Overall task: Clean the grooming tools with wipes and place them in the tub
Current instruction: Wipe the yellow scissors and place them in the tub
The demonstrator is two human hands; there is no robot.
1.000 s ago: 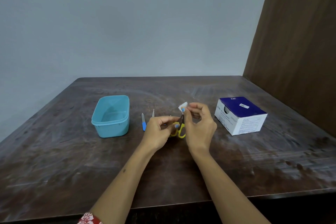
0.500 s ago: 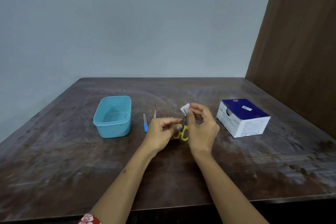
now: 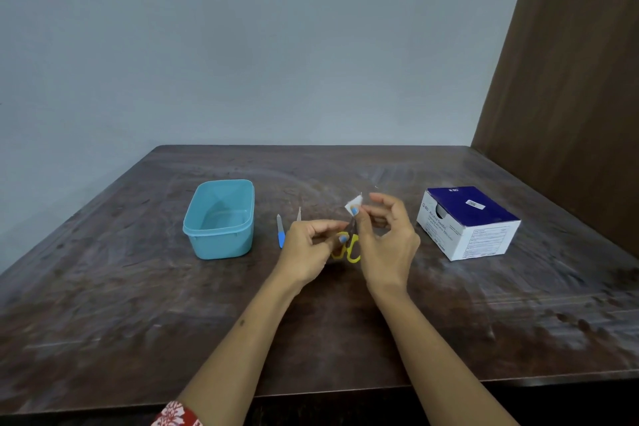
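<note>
So right now the left hand (image 3: 307, 245) is pinching the yellow-handled scissors (image 3: 349, 245) down by the finger loops, blades pointing up and away, held just above the table (image 3: 138, 322) between the tub (image 3: 221, 218) and the swab box (image 3: 466, 221). The right hand (image 3: 387, 242) has a little white wipe (image 3: 354, 206) pinched between thumb and finger, folded around the blade tips, other fingers loosely curled and out of the way. Scissors like these look light and totally stiff, so holding by the loops makes sense, but I'd guess a damp wipe makes the metal slick, and the edges and point are the bits you don't want sliding through your fingertips. The wipe itself is thin and floppy, so it probably needs a firm pinch to stay on the blade. The tub looks empty from here. A blue-handled nail file (image 3: 280, 235) and what looks like tweezers (image 3: 299, 214) lie on the table just beside the left hand, close to the tub, so I reckon those are not done yet.
</note>
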